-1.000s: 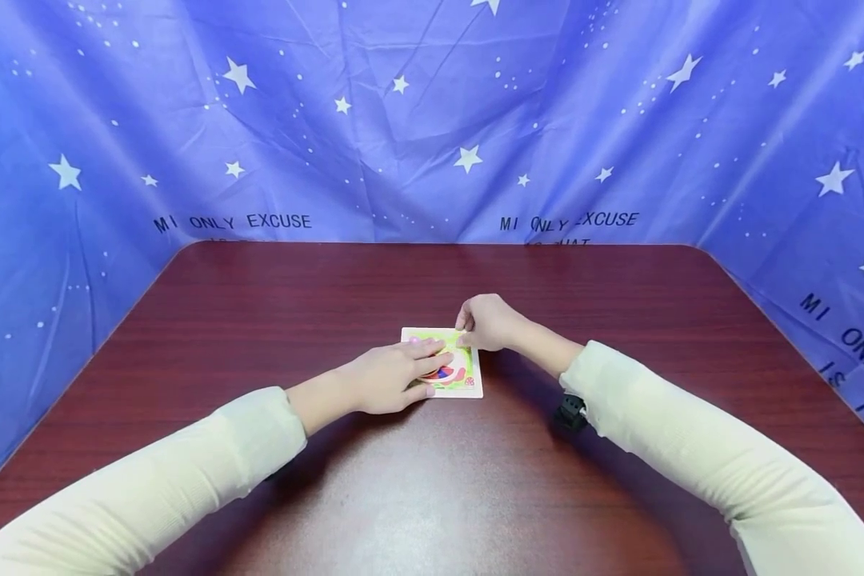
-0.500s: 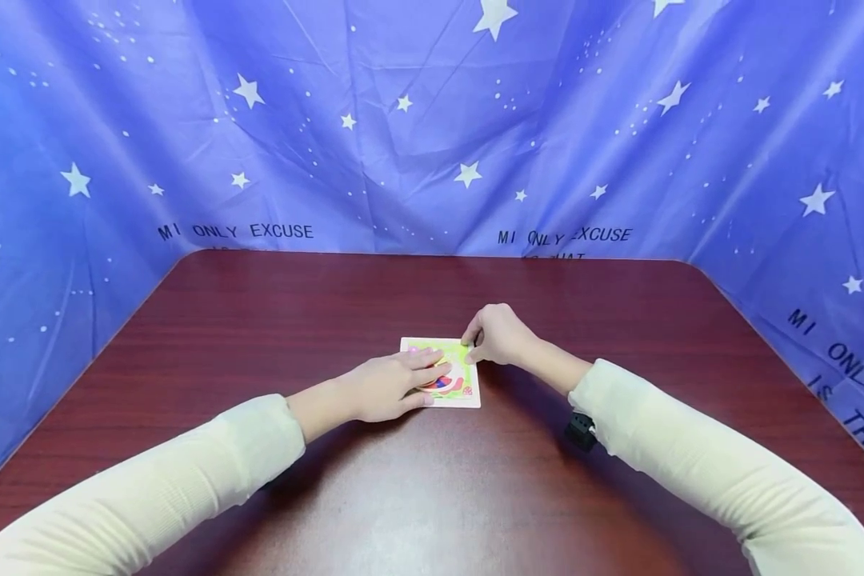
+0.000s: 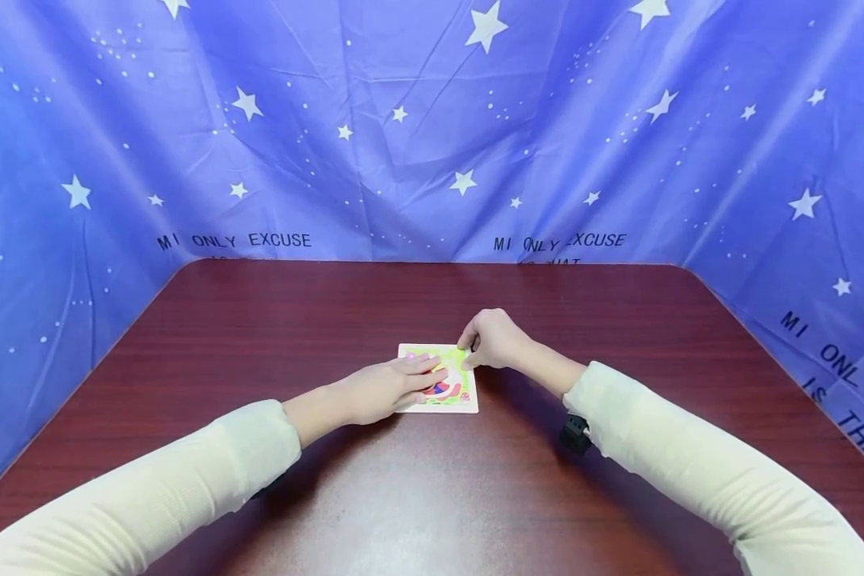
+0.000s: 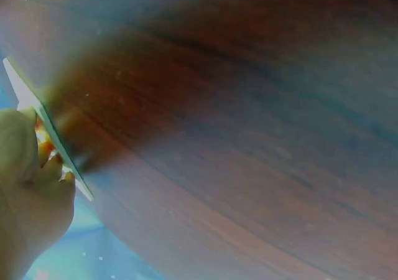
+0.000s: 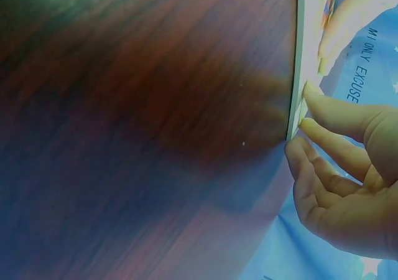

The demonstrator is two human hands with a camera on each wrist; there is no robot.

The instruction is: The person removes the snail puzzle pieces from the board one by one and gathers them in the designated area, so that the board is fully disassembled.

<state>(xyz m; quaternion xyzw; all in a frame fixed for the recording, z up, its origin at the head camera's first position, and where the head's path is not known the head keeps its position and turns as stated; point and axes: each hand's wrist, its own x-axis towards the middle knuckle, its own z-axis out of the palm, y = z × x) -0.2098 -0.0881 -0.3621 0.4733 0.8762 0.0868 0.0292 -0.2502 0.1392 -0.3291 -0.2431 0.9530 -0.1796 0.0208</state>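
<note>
Cloth (image 3: 374, 76) hanging behind, table (image 3: 432, 496) spreading below, picture board (image 3: 455, 382) lying at the centre

The blue cloth is draping across the back and both sides, and it is bearing white stars (image 3: 486, 28) and black lettering (image 3: 281, 240). The dark reddish wooden table is filling the space below and is shining near its front.

Two pale sleeves are reaching in from the lower corners, the left sleeve (image 3: 173, 472) and the right sleeve (image 3: 691, 440).

The left hand (image 3: 389, 390) is lying palm down across the board's left part, its fingers extending, spread and unclenched, over the picture; it is pressing on the surface rather than gripping anything.

The board is lying flat on the table, its pale border showing around a green, white and red print.

The right hand (image 3: 495, 340) is bending its thumb and fingers to the board's far right corner and is touching it there; whether they are pinching anything, one cannot tell.

A black device (image 3: 574, 434) is sitting beneath the right cuff.
</note>
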